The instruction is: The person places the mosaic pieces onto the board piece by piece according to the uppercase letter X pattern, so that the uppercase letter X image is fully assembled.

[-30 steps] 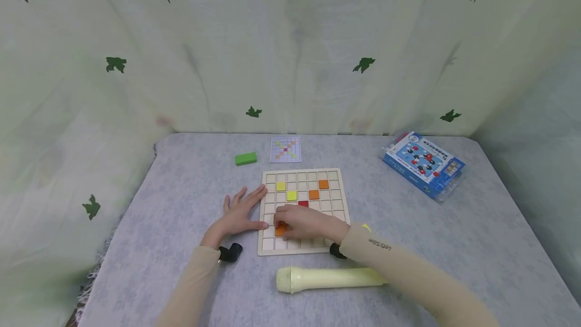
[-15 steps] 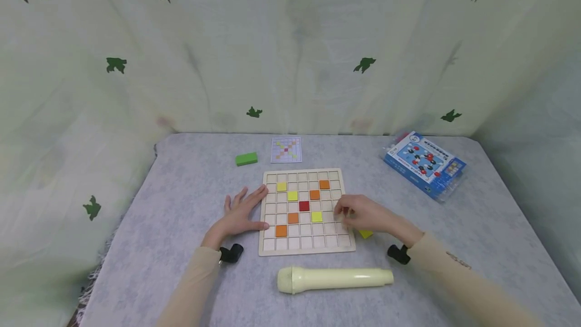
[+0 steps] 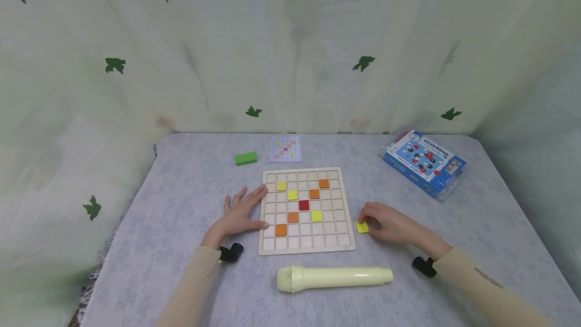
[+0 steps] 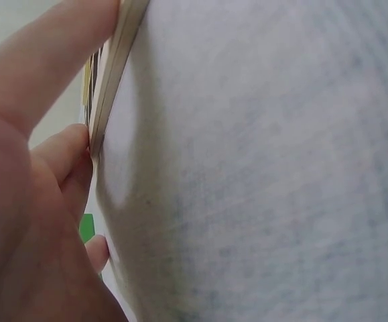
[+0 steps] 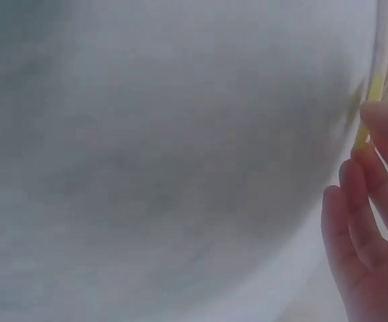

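A wooden grid board [image 3: 306, 253] lies on the table with square tiles in some cells. Several orange tiles [image 3: 281, 230], three yellow ones and a red tile [image 3: 303, 205] form a crossing diagonal pattern. My left hand [image 3: 238, 217] rests with spread fingers at the board's left edge, thumb and fingertips on its rim. In the left wrist view the fingers touch the board's side [image 4: 113, 80]. Off the board's right side, my right hand [image 3: 392, 223] pinches a yellow tile [image 3: 362, 227] between thumb and fingers. The right wrist view shows that yellow tile [image 5: 361, 137] edge-on at the fingertips.
Behind the board lie a pattern card [image 3: 285, 149] and a green block [image 3: 246, 158]. A pale yellow microphone [image 3: 336, 277] lies in front of the board. A blue box [image 3: 424, 161] sits at the back right, near the curtain [image 3: 290, 64].
My right hand has moved from over the lower left of the board to the yellow tile at its right and taken hold of it. The left hand has stayed put.
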Demonstrator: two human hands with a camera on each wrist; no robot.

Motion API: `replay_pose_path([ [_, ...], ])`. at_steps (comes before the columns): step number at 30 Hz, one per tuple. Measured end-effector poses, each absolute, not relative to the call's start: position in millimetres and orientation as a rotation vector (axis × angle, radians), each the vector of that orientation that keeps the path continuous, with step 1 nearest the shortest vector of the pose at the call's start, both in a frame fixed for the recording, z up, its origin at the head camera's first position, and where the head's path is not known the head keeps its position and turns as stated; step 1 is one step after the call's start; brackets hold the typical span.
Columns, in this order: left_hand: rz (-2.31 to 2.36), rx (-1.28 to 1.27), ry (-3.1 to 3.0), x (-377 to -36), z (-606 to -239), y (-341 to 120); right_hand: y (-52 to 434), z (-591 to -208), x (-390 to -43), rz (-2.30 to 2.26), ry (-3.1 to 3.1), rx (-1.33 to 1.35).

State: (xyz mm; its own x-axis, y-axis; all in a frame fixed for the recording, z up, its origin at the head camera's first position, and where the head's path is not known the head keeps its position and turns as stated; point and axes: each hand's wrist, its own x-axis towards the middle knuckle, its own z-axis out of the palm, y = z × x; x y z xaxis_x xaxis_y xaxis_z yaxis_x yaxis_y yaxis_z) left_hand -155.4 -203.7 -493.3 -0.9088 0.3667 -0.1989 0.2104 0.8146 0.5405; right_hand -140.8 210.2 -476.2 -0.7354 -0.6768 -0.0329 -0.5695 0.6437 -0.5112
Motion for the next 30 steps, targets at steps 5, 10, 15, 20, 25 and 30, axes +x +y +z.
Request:
replay_pose_path([
  [5, 0.769, 0.445, 2.699, -156.1, -494.3, -203.8, 185.3, -466.4, -145.5, -0.743, 2.609, -0.991],
  [10, 0.759, 0.443, 2.700, -155.9, -494.8, -202.8, 159.2, -466.8, -148.8, -0.709, 2.557, -1.083],
  [15, 0.753, 0.435, 2.700, -155.4, -494.4, -202.1, 142.5, -470.0, -149.0, -0.685, 2.547, -1.137],
  [20, 0.765, 0.436, 2.700, -155.6, -494.5, -201.8, 135.7, -469.8, -146.9, -0.665, 2.544, -1.120],
  [25, 0.770, 0.436, 2.699, -156.5, -495.6, -201.8, 140.0, -468.6, -145.0, -0.674, 2.539, -1.093],
  [30, 0.759, 0.442, 2.700, -156.9, -495.1, -202.5, 157.6, -467.1, -145.6, -0.762, 2.578, -1.045],
])
